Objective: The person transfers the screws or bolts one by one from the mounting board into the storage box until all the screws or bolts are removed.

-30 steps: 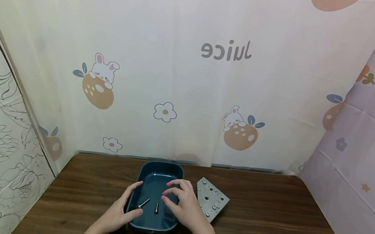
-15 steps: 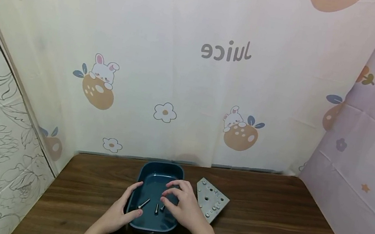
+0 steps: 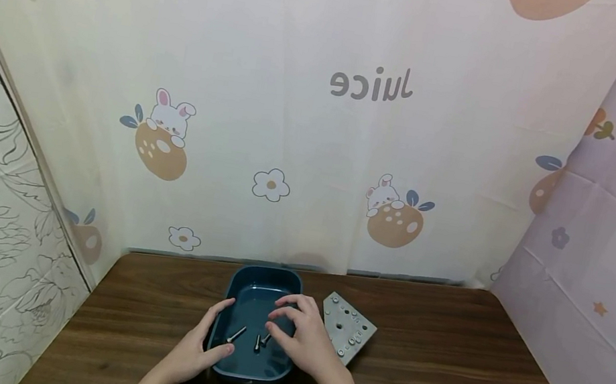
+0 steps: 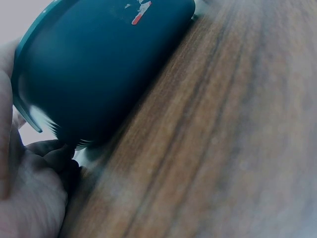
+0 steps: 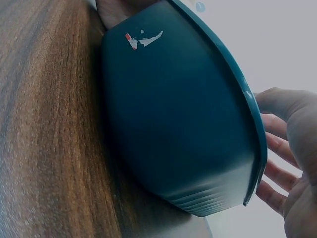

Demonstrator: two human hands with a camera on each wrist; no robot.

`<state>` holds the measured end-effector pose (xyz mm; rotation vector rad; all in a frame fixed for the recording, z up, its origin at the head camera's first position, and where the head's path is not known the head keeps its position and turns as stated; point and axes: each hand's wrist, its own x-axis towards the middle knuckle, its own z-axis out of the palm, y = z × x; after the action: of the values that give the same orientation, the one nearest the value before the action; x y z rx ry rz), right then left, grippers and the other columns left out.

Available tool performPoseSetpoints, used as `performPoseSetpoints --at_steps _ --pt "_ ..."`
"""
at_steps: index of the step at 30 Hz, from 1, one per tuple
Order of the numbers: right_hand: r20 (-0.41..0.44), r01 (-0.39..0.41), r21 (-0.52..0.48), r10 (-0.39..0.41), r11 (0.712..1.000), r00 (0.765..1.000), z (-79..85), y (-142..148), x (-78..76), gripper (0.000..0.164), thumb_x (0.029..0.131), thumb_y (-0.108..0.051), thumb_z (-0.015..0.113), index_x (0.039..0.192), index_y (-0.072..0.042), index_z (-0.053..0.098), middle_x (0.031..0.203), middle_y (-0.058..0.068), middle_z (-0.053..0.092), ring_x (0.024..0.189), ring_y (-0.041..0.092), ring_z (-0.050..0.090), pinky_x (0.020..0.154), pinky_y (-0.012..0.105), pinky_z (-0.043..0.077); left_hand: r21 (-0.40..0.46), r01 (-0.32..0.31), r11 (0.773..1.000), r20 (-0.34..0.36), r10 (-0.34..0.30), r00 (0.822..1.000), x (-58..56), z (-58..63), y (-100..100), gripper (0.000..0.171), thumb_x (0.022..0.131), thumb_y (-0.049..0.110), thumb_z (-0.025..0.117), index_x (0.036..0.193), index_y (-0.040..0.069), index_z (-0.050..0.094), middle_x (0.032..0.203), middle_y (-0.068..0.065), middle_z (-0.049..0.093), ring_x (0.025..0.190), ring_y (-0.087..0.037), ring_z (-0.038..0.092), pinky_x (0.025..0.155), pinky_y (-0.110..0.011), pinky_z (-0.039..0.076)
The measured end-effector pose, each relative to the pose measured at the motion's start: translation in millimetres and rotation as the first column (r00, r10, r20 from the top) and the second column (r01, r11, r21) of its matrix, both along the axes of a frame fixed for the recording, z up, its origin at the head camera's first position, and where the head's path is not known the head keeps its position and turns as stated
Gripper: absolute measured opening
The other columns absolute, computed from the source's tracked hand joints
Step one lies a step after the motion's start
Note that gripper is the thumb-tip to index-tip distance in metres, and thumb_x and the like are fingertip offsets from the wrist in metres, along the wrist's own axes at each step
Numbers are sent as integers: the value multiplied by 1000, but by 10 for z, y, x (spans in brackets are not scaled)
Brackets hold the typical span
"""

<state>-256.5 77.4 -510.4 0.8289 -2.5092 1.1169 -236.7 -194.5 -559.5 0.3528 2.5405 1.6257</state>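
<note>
Two hands: left hand [image 3: 191, 352] grips the left side of the blue tray [image 3: 248, 365]; right hand [image 3: 304, 339] curved and parted over it, nothing visibly held
Three screws [image 3: 257, 342]: on tray floor; likely light, hard, prone to roll; pinch mid-shank
Grey plate [image 3: 344, 336]: right of tray, probably rigid; lift by edges

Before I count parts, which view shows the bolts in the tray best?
The head view: it looks into the tray, where the bolts lie visible. In both wrist views, the tray's outer wall hides them.
</note>
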Motion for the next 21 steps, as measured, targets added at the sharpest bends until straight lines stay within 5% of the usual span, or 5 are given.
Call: performPoseSetpoints --at_steps 21 --pt "-5 8 -12 -8 1000 1000 0 77 -34 17 93 -35 74 103 -22 77 125 -8 58 122 15 46 100 49 47 -23 2 1000 3 -1 1000 5 3 3 78 94 38 70 158 40 25 165 -5 23 147 -39 27 106 -76 24"
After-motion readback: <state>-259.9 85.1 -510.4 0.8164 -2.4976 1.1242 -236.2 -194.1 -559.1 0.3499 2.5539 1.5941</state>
